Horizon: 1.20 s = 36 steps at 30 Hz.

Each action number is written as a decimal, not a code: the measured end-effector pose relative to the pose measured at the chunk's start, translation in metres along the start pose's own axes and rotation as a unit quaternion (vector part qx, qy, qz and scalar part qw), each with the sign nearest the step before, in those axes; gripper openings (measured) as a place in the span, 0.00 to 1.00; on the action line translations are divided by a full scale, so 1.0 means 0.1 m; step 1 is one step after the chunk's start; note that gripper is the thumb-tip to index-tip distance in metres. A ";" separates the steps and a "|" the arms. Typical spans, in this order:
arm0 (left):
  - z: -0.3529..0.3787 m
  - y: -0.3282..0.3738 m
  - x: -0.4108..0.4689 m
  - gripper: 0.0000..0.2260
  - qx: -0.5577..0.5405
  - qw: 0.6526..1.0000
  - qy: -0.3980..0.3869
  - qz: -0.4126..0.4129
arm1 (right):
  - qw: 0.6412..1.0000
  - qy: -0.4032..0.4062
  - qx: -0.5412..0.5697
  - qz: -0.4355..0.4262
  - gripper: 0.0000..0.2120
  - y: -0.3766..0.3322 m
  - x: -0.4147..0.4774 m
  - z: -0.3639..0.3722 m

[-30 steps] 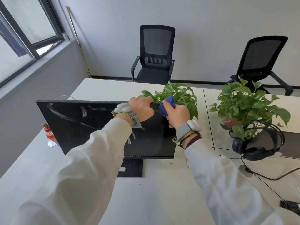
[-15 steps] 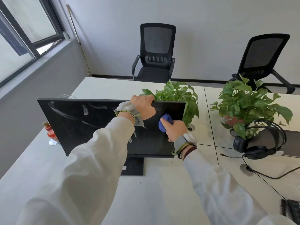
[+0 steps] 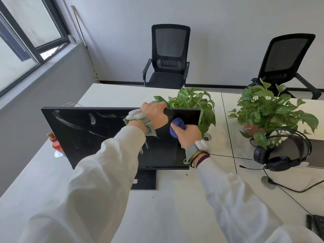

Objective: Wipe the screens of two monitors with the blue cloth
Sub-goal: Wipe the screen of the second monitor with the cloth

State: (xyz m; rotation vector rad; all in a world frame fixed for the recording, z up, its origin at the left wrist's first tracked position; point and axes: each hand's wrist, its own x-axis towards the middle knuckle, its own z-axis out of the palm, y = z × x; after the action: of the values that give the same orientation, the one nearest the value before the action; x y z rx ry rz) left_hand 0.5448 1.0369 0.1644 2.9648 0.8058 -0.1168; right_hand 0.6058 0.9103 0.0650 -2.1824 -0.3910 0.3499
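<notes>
A black monitor (image 3: 84, 135) stands on the white desk, its dark screen streaked with white smears on the left half. My left hand (image 3: 155, 114) grips the monitor's top edge, fingers curled over it. My right hand (image 3: 186, 135) holds a bunched blue cloth (image 3: 177, 126) and presses it against the right part of the screen, just under the top edge. At the far right, the corner of a second monitor (image 3: 315, 155) shows behind a headset.
Two potted plants (image 3: 191, 102) (image 3: 268, 111) stand behind and right of the monitor. A black headset (image 3: 280, 155) with a cable lies at the right. A small red bottle (image 3: 56, 143) stands left of the screen. Two black chairs (image 3: 169, 55) wait beyond the desk (image 3: 175, 199).
My right hand has carried the blue cloth down from the monitor's top edge onto the right part of the screen, then slightly rightward. My left hand has kept its grip on the top edge.
</notes>
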 end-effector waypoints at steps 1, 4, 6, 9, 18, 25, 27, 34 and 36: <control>-0.02 0.00 0.01 0.15 0.002 1.000 -0.007 -0.003 | 1.000 -0.016 -0.012 0.009 0.29 0.10 -0.05 0.06; -0.04 0.00 0.01 0.15 0.008 1.000 -0.011 -0.008 | 0.998 -0.050 -0.017 0.020 0.29 0.27 -0.12 0.15; -0.02 0.00 0.01 0.14 0.004 1.000 -0.002 -0.003 | 0.999 -0.043 -0.004 0.010 0.28 0.20 -0.10 0.10; 0.02 -0.05 0.03 0.14 -0.006 1.000 0.018 0.006 | 0.998 0.006 0.054 -0.007 0.28 -0.08 0.00 -0.08; 0.08 -0.02 0.08 0.14 0.023 0.999 0.020 -0.012 | 0.998 -0.027 0.031 0.041 0.30 0.18 0.02 0.10; 0.07 -0.02 0.11 0.14 0.017 1.000 0.018 0.000 | 0.990 -0.093 -0.010 0.103 0.32 0.91 -0.10 0.47; 0.07 -0.05 0.12 0.13 0.012 1.000 0.021 0.006 | 0.992 -0.085 -0.014 0.092 0.32 0.78 -0.10 0.40; 0.21 -0.14 0.16 0.10 0.006 0.998 0.053 0.026 | 0.999 -0.006 0.038 0.026 0.30 0.29 0.05 0.20; 0.26 -0.13 0.20 0.09 0.011 0.998 0.062 0.028 | 0.999 -0.006 0.019 0.028 0.30 0.38 0.01 0.27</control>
State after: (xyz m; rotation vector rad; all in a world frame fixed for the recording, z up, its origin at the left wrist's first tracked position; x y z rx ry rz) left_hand 0.5541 1.0557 0.1360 3.0380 0.7385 0.0614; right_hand 0.6024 0.9080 0.0182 -2.1578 -0.3265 0.3978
